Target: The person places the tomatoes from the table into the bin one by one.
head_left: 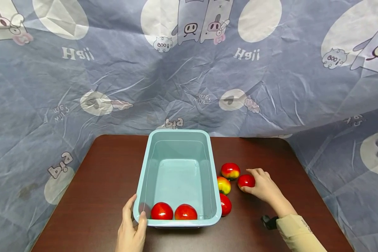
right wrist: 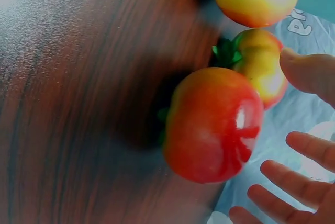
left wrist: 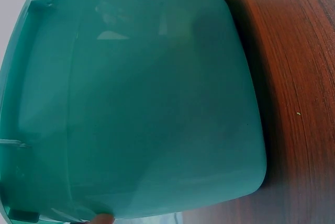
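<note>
A light-blue plastic bin [head_left: 182, 175] stands on the table, with two red tomatoes [head_left: 162, 211] inside at its near end. My left hand [head_left: 132, 224] grips the bin's near left corner, thumb over the rim and fingers along the outside. In the left wrist view the bin's outer wall [left wrist: 141, 103] fills most of the picture. Right of the bin, my right hand [head_left: 264, 187] is at a red tomato [head_left: 246, 181], thumb and fingers spread on either side of it. In the right wrist view, spread fingers [right wrist: 293, 182] stand beside that tomato [right wrist: 214, 124].
Between the bin and my right hand lie a red-and-yellow tomato [head_left: 230, 170], a yellower one [head_left: 223, 185] and a red one [head_left: 225, 204], the latter two partly hidden by the bin's side. A patterned grey-blue cloth [head_left: 189, 77] hangs behind the dark wooden table [head_left: 113, 168].
</note>
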Motion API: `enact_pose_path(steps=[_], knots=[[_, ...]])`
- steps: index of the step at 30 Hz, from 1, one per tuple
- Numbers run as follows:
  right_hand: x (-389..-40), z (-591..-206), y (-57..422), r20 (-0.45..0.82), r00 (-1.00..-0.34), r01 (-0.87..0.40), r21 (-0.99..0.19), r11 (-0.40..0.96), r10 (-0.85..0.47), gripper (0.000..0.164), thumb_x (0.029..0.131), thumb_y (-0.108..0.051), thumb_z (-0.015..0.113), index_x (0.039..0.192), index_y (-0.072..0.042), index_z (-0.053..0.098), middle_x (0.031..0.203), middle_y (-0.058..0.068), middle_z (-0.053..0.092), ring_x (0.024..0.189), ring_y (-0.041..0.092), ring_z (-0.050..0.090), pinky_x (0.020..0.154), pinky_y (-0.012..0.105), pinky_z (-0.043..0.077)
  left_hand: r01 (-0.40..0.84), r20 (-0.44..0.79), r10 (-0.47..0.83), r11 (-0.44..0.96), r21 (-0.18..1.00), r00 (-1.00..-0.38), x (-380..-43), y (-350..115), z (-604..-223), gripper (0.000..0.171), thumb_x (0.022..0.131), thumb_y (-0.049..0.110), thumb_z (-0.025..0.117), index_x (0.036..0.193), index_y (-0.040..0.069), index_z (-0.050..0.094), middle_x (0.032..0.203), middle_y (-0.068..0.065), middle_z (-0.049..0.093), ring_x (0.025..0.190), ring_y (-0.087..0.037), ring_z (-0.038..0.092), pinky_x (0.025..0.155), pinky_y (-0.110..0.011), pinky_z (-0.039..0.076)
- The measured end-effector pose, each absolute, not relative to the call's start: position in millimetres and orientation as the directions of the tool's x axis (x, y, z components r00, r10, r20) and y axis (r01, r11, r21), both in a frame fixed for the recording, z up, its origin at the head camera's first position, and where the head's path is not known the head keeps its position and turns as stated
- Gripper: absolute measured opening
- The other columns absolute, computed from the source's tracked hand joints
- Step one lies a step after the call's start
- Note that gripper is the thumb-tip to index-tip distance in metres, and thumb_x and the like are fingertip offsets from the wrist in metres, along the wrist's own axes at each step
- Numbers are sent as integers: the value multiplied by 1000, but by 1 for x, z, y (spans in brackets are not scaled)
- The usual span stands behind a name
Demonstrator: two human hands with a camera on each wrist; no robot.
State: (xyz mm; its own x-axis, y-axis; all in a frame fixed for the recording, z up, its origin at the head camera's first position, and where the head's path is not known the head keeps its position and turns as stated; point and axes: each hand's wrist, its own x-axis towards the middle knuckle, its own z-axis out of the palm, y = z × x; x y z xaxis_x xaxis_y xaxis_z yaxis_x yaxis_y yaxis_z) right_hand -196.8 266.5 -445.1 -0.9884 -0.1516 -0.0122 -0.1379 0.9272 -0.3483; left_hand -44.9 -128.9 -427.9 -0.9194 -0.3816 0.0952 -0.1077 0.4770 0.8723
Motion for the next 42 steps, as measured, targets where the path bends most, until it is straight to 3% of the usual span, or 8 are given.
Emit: enact_pose_path(steps=[12,21,29,42], knots=[[-200,-461,268,-25,-991,-116,-347,931,-133,74,76,-32,82,133,5,52,129,31,49,112,50,45,88,60,50,-117,82,-378,475,872,-922,-46,-130,-428,54,97,12,53,148,19,36,132,-16,61,104,-30,66,80,-40,59],[-204,-466,269,-52,-990,-105,-341,934,-130,78,76,-34,82,135,6,49,129,32,49,111,50,44,85,61,51,-92,124,-393,487,869,-911,-47,-132,-431,54,95,9,56,146,18,40,125,-14,65,96,-7,64,77,-35,59],[-205,-472,268,-54,-990,-104,-340,935,-130,76,76,-32,83,134,5,50,127,32,50,110,49,46,84,60,51,-109,83,-390,445,889,-917,-47,-132,-431,54,96,10,56,147,18,39,125,-17,64,95,-15,66,72,-38,61],[-200,-477,265,-57,-990,-99,-354,930,-127,78,73,-24,84,134,7,48,126,31,51,110,50,47,86,62,50,-75,130,-398,460,885,-908,-46,-132,-432,54,95,8,57,145,16,41,123,-16,66,92,-2,63,70,-36,60]])
